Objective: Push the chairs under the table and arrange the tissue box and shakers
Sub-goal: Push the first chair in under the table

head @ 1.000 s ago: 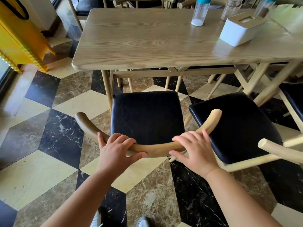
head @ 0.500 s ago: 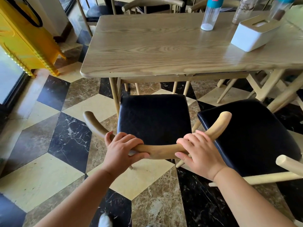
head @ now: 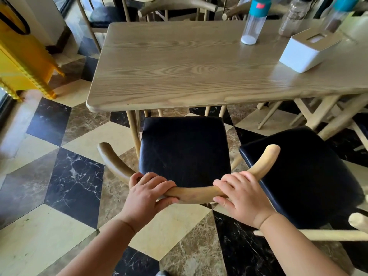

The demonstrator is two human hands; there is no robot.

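The wooden table carries a white tissue box and three shakers near its far right.

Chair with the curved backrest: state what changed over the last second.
The chair slid forward; its seat's front edge now meets the table edge. Left hand and right hand kept their grip on the backrest. Tissue box and shakers unmoved.

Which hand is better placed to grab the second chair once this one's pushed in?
Right. The right hand grips the backrest at the end nearest the second chair, whose seat lies beside it. The left hand would have to cross the body.
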